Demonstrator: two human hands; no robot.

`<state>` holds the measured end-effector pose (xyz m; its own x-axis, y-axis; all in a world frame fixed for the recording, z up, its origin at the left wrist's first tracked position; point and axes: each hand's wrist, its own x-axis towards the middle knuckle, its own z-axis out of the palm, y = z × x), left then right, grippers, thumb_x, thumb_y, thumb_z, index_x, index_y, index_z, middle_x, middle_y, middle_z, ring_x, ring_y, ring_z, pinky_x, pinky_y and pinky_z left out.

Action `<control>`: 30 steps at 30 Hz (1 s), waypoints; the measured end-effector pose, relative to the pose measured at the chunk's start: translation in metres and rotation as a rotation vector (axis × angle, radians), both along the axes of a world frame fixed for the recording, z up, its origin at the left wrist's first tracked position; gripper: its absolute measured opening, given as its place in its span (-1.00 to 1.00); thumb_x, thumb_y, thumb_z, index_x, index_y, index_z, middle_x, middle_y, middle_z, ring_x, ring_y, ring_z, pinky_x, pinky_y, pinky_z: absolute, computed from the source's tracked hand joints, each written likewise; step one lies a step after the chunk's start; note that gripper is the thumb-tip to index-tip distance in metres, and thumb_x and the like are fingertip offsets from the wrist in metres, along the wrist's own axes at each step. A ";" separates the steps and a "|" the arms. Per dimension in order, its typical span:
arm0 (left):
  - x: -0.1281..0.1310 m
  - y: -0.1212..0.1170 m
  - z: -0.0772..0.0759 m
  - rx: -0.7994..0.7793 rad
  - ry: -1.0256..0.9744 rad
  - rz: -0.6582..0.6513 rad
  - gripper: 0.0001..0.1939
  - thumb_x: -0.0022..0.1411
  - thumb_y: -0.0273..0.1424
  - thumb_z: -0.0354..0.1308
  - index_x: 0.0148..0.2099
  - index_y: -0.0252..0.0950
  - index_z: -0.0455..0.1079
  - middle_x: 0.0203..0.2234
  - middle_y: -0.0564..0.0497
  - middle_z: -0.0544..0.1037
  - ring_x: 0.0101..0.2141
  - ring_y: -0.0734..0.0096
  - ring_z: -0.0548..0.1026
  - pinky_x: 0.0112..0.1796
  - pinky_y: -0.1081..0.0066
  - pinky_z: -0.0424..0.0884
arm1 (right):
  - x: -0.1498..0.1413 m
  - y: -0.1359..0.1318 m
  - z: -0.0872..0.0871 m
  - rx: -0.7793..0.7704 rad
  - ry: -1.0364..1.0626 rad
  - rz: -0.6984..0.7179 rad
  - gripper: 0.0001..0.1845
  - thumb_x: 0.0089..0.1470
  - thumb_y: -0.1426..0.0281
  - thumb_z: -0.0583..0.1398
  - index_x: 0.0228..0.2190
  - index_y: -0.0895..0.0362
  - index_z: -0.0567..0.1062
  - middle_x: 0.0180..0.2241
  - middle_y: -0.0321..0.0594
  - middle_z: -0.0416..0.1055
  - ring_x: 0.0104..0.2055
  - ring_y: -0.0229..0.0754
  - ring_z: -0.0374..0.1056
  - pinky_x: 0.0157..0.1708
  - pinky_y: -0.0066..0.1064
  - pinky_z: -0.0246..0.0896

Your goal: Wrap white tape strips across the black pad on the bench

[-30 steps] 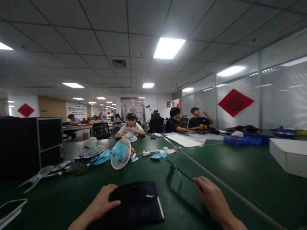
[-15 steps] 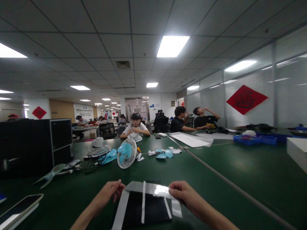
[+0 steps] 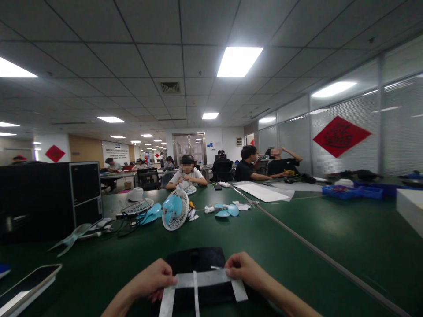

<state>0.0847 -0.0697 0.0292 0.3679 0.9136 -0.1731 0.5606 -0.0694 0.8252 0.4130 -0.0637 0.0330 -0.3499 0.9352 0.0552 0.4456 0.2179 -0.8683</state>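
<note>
My left hand (image 3: pixel 154 278) and my right hand (image 3: pixel 243 268) each pinch one end of a clear film sheet (image 3: pixel 202 281) with pale strips along its edges. I hold the sheet stretched between them, low over a flat black device (image 3: pixel 194 259) that lies on the green table (image 3: pixel 297 246). Both hands are closed on the sheet's upper corners. The near part of the black device is hidden under the sheet and my hands.
A small white and blue fan (image 3: pixel 175 209) stands beyond the device, with fan guards, blue blades (image 3: pixel 224 210) and cables around it. A black computer case (image 3: pixel 49 198) stands at left, a phone (image 3: pixel 28 284) near left. Several people sit at the far end. A white box (image 3: pixel 410 209) is at right.
My right hand brought the film from the right over the black device. My left hand left the device and took the film's other end. The sheet has come lower and closer to me.
</note>
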 end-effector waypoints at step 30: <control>0.007 -0.006 0.012 0.193 0.324 0.042 -0.64 -0.07 -0.12 0.16 -0.61 -0.29 0.23 -0.69 0.19 0.18 -0.60 0.56 0.14 -0.57 0.50 -0.03 | -0.010 -0.003 -0.008 0.218 -0.214 -0.032 -0.81 -0.12 0.46 0.17 -0.41 0.18 0.57 -0.44 -0.25 0.51 -0.40 -0.26 0.35 -0.44 -0.53 0.13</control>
<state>0.0913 -0.0757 0.0414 0.2839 0.9539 -0.0976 0.7963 -0.1779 0.5782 0.4030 -0.0665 0.0246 -0.3455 0.9201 0.1842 0.6232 0.3718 -0.6880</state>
